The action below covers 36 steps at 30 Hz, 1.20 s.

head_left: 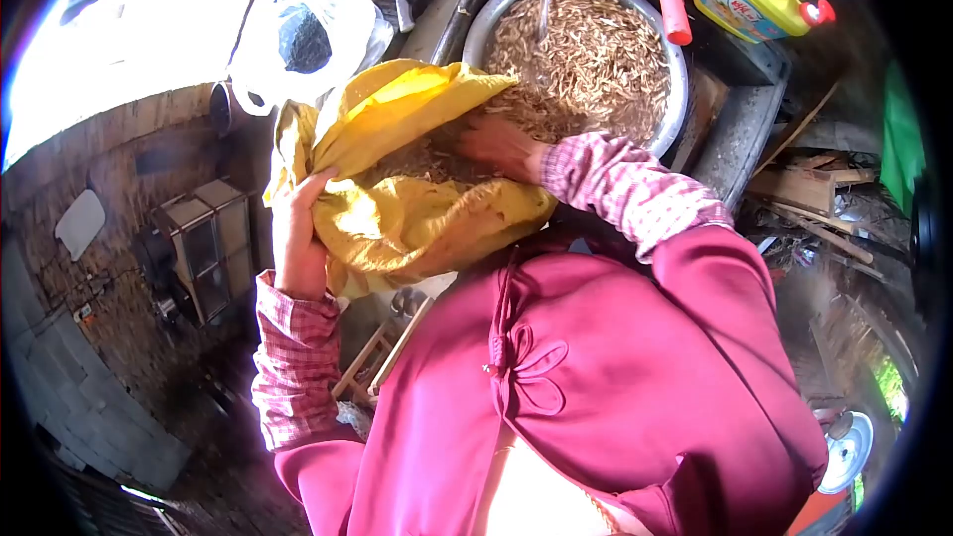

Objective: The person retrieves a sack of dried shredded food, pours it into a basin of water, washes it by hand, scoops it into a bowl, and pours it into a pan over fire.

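Observation:
My left hand [299,228] grips the rim of a yellow sack [427,223], with the thumb over its edge. The sack's mouth gapes toward the basin, and brown bits lie inside. My right hand [501,147] is at the sack's mouth, in shadow; its fingers are hard to make out. Just beyond it, a metal basin [679,89] holds many thin brown strips [586,60] that look wet. A clear stream or tube [546,5] comes down into the basin from above.
Behind the basin stand a red dipper [675,15] with brown strips and a yellow jug [749,0] with a red cap. A white plastic bag [313,35] with dark contents is at the back left. Wood scraps [809,189] lie at right, and a wooden frame [204,248] at left.

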{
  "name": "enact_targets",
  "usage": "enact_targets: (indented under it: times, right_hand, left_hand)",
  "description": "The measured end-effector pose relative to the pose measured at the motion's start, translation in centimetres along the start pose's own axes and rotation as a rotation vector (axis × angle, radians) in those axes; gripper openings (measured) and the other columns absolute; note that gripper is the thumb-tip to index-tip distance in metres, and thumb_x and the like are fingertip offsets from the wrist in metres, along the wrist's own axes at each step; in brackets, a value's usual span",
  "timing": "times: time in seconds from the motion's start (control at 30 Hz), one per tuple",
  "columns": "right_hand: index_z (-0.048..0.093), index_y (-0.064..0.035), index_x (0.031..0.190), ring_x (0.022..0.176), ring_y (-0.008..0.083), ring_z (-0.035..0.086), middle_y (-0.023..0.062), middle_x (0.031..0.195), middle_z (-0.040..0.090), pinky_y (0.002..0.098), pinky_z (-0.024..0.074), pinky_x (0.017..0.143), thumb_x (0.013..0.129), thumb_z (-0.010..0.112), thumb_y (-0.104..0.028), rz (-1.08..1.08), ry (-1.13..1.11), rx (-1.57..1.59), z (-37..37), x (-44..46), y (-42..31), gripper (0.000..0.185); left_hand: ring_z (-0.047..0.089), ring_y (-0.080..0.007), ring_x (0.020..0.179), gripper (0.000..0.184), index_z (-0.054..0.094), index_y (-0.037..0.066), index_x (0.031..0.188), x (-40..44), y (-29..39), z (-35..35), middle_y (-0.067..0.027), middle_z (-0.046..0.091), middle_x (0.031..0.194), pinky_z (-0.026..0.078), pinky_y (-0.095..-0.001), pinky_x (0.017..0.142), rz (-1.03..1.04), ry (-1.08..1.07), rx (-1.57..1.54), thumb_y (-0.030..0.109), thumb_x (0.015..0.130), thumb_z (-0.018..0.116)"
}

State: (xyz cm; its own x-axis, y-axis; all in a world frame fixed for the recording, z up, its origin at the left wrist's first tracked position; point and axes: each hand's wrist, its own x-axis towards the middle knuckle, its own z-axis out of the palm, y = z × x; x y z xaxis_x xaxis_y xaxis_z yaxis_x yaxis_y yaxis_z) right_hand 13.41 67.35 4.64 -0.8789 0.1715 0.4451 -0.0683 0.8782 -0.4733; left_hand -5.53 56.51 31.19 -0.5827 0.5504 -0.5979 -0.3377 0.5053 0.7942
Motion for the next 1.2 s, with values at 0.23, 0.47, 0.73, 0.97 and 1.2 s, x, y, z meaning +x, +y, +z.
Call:
enact_targets:
  times: [0.23,0.47,0.73,0.97,1.2]
  right_hand:
    - [0.064,-0.0087,0.094,0.073,0.0172,0.055,0.0046,0.071,0.061,0.0297,0.0533,0.056,0.076,0.068,-0.013,0.479,-0.379,-0.341,-6.4,-12.7,6.8,0.019]
    - [0.064,-0.0055,0.11,0.065,0.0267,0.064,0.0142,0.073,0.064,0.0346,0.0521,0.061,0.083,0.063,-0.022,0.797,-0.081,0.116,-14.6,-8.5,1.3,0.032]
    - [0.061,-0.0052,0.065,0.059,0.0296,0.059,0.0139,0.064,0.058,0.0382,0.0482,0.051,0.079,0.061,-0.016,0.319,-0.084,0.071,0.7,-6.7,0.9,0.017]
    - [0.066,-0.0023,0.101,0.072,0.0273,0.067,0.0158,0.078,0.067,0.0341,0.0536,0.064,0.085,0.061,-0.017,0.771,-0.29,0.09,-14.3,-5.6,5.0,0.022]
    - [0.066,-0.0058,0.109,0.096,0.0302,0.065,0.0202,0.1,0.067,0.0415,0.049,0.087,0.09,0.055,-0.037,0.717,0.662,-0.163,-34.6,7.6,16.5,0.037]
  left_hand:
    - [0.065,-0.0195,0.078,0.031,0.059,-0.003,0.108,0.7,-0.5,-1.1,-0.0104,0.065,0.096,0.053,-0.0292,0.068,-0.002,0.04,-0.079,0.001,0.078,0.064]
    - [0.065,-0.02,0.083,0.038,0.056,-0.002,0.115,0.1,-0.8,-1.0,-0.0104,0.064,0.101,0.054,-0.0296,0.072,-0.035,0.065,-0.136,0.0,0.078,0.063]
    - [0.065,-0.02,0.081,0.038,0.056,-0.002,0.115,-0.4,-0.2,-0.2,-0.0103,0.064,0.101,0.054,-0.0294,0.071,-0.028,0.075,-0.125,0.001,0.078,0.063]
    - [0.066,-0.0204,0.085,0.04,0.054,-0.001,0.118,-1.2,0.7,0.5,-0.011,0.064,0.105,0.055,-0.0304,0.073,-0.005,0.006,-0.158,0.001,0.079,0.057]
    - [0.067,-0.0214,0.082,0.039,0.056,-0.003,0.116,-0.4,0.4,0.2,-0.0121,0.065,0.102,0.055,-0.0311,0.072,-0.014,-0.001,-0.208,-0.001,0.077,0.057]
